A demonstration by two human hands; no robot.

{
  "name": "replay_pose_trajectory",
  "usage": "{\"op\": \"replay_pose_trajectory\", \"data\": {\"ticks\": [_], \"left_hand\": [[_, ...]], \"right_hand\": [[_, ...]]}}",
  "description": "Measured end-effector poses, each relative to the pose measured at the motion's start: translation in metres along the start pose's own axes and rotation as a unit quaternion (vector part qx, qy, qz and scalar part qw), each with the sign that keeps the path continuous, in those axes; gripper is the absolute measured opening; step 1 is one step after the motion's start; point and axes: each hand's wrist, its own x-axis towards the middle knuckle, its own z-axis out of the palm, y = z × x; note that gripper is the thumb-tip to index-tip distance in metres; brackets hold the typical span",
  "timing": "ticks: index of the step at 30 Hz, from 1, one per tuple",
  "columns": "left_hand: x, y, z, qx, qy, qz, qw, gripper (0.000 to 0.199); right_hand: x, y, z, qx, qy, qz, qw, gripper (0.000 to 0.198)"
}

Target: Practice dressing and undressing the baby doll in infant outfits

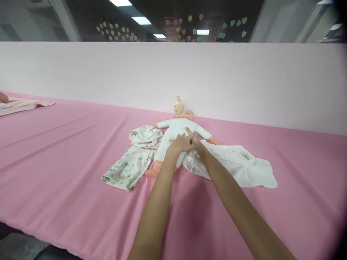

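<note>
A baby doll (176, 128) in a white bodysuit lies on its back, head toward the wall, arms spread and feet toward me. My left hand (179, 143) rests over its belly, fingers spread. Crossing close against it, my right hand (194, 139) has its index finger stretched out over the doll's front; its other fingers are partly hidden. Neither hand holds anything visible. Left of the doll lie a folded patterned cloth (146, 136) and a piece of white clothing with green print (130, 168). To its right is a plain white garment (235, 162), partly beneath my right forearm.
A cream pump bottle (178, 107) stands behind the doll's head, near the white wall (108, 72). Pink sheeting (67, 162) covers the table, whose front edge shows at lower left. At far left lies a pale pink cloth (29, 103) with a skin-toned object partly in view.
</note>
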Motion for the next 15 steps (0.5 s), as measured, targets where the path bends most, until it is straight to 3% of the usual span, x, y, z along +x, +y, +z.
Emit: {"op": "replay_pose_trajectory", "data": {"ticks": [3,5,10,13,15], "left_hand": [[0.003,0.008,0.012,0.050,-0.027,-0.045,0.997,0.060],[0.006,0.007,0.020,0.070,-0.020,-0.067,0.995,0.061],[0.011,0.000,0.028,0.081,0.015,-0.070,0.994,0.057],[0.013,-0.001,0.032,0.078,0.028,-0.079,0.993,0.054],[0.015,-0.002,0.036,0.074,0.037,-0.081,0.993,0.051]], "right_hand": [[-0.002,0.001,-0.021,-0.141,0.002,-0.051,0.989,0.035],[-0.007,0.003,-0.049,-0.217,0.018,-0.093,0.972,0.030],[-0.024,0.006,-0.163,-0.420,0.086,-0.149,0.891,0.028],[-0.037,0.007,-0.219,-0.515,0.070,-0.139,0.843,0.023],[-0.052,0.009,-0.239,-0.559,0.037,-0.145,0.816,0.020]]}}
